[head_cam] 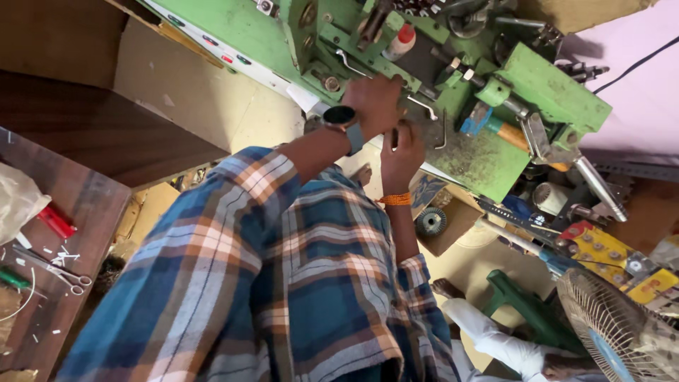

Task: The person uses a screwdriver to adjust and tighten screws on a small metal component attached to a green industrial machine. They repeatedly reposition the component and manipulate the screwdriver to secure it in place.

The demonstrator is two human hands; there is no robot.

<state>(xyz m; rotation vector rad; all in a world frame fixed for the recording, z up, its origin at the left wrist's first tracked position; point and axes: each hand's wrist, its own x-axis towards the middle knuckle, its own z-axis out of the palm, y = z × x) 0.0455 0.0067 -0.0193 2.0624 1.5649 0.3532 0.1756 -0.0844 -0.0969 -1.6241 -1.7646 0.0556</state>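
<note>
Small dark part (395,139), too small to identify, pinched in right hand (402,152) fingertips, at front edge of green machine (488,152). Left hand (373,105), watch (342,117) on wrist, rests on machine bed just above; fingers curled, can't tell if gripping anything. Orange thread band (395,199) on right wrist. Scissors (60,272) on wooden table (85,212) far left. Fan (615,329) lower right.
</note>
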